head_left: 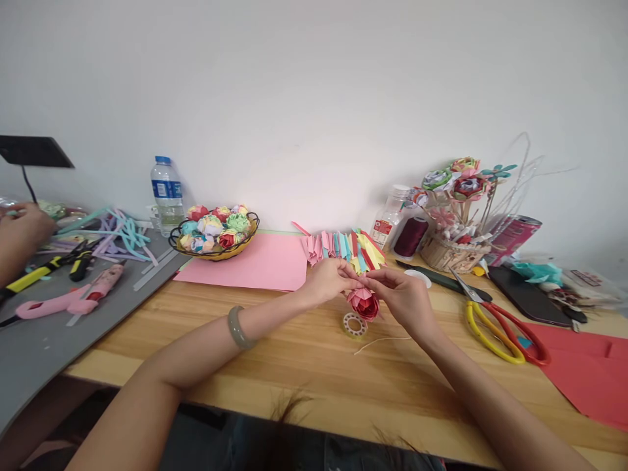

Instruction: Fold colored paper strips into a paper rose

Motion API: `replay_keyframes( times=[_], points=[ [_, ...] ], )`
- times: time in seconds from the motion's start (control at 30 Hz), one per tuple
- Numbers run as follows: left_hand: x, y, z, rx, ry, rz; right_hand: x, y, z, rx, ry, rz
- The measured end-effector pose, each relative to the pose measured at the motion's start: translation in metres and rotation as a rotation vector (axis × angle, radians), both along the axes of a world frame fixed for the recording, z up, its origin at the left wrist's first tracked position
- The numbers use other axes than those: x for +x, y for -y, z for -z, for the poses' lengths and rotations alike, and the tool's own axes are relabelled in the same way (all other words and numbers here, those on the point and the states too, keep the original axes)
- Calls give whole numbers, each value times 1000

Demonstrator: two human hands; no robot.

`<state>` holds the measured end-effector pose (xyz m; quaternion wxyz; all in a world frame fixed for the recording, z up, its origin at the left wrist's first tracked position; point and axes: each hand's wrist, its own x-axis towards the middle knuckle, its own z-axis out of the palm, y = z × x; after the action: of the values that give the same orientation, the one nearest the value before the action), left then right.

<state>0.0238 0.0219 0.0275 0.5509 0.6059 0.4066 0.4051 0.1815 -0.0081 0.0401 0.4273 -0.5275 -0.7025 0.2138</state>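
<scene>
Between my two hands is a paper flower [364,303], pink outside with a dark red centre. My left hand [330,281] comes from the left with thumb and fingers pinched at the flower's upper edge. On its other side my right hand [403,294] pinches the same edge. The exact grip of the fingertips is partly hidden. Just below the flower lies a small tape roll [354,325], and a thin pale string [377,342] trails beside it. Behind the hands stands a row of folded paper strips [343,246] in pink, blue, yellow and red.
Left are pink paper [255,265], a basket of paper flowers [226,255], a water bottle [167,190], a glue gun [78,299] and another person's hand [29,226]. Right are scissors [505,327], a thread spool [411,237], a flower pot [444,254], a phone [527,296] and red paper [589,373].
</scene>
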Motion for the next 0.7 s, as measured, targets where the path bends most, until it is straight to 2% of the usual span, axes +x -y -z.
replay_keyframes(
  times=[0.2,0.37,0.43,0.53,0.7],
  points=[
    [-2,-3,2,182,-99,-5,4,-1,-1,21,32,-1],
    [-2,-3,-6,98,12,171,11,-7,-6,-176,-148,-251],
    [-2,-4,-8,109,33,208,12,-8,-6,-212,-206,-302],
    [-3,-4,-8,202,11,196,13,-8,-5,-178,-182,-291],
    [-3,0,-9,327,-26,122,7,-3,-3,34,-92,-171]
  ],
)
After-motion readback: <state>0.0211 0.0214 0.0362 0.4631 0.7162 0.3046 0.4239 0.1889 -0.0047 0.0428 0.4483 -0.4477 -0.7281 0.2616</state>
